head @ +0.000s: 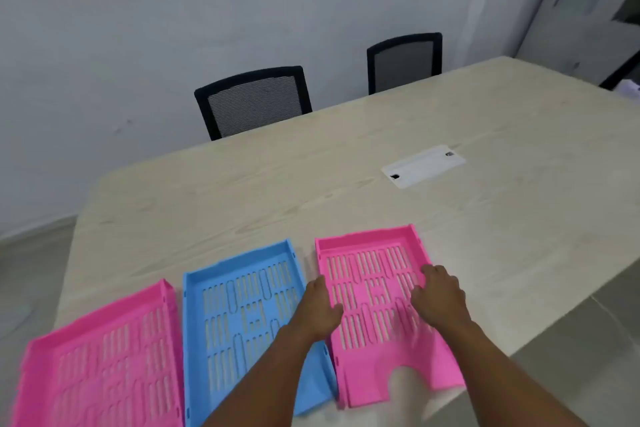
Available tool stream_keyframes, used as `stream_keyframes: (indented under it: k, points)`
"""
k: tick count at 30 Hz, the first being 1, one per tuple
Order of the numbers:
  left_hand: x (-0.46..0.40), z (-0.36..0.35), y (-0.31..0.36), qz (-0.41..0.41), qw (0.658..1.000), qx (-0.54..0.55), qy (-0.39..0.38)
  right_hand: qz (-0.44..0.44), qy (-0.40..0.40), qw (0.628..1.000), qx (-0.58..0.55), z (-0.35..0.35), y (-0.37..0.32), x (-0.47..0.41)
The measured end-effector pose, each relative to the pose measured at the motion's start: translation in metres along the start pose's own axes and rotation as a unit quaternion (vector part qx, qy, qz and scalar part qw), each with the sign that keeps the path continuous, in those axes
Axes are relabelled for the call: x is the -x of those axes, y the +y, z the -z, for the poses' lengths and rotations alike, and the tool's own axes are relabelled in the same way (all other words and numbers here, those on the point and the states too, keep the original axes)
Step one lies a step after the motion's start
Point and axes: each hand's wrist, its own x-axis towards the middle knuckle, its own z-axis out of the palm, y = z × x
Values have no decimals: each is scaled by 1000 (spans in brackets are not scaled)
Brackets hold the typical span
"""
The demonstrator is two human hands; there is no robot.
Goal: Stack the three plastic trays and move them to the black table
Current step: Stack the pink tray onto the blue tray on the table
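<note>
Pink slotted plastic tray (377, 291) at lower right, unstacked, has both hands on its sides: left hand (320, 308), right hand (440, 298), fingers curled on it. Blue tray (242, 315) and second pink tray (104, 364) lie separate on the pale surface (311, 184); no stacking done.

Both hands, left (320, 305) and right (441, 295), reach forward, fingers curled.

left pink tray (104, 357) blurred, cut off by the bottom-left picture edge.

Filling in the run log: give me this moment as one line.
stage: first pickup | left hand, right hand: on right pink tray sides | blue tray, left pink tray: untouched | stacked: none
</note>
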Motion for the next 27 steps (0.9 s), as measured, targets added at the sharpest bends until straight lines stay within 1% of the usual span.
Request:
stream_keyframes:
  k: [2, 5, 8, 12, 16, 22, 24, 27]
  points:
    - [-5, -8, 3, 28, 999, 29, -9, -33, -8, 999, -12, -1, 12, -2]
    - [-3, -14, 14, 79, 995, 47, -38, -61, -44, 996, -39, -9, 31, -7]
    - [-2, -19, 20, 86, 994, 51, -38, -68, -62, 993, -73, -16, 39, -14]
    - [-8, -23, 13, 94, 994, 54, -22, -92, -38, 992, -81, -19, 40, -19]
    - [-8, -24, 10, 85, 993, 81, 17, -89, 10, 992, -93, -9, 39, -22]
    - [-10, -13, 16, 17, 977, 172, 124, -54, 101, 989, -92, 21, 24, -26]
    - [-6, -1, 23, 5, 970, 190, 154, -45, 116, 988, -96, 28, 16, -28]
    - [1, 17, 24, 15, 960, 214, 178, -23, 123, 987, -104, 33, 2, -25]
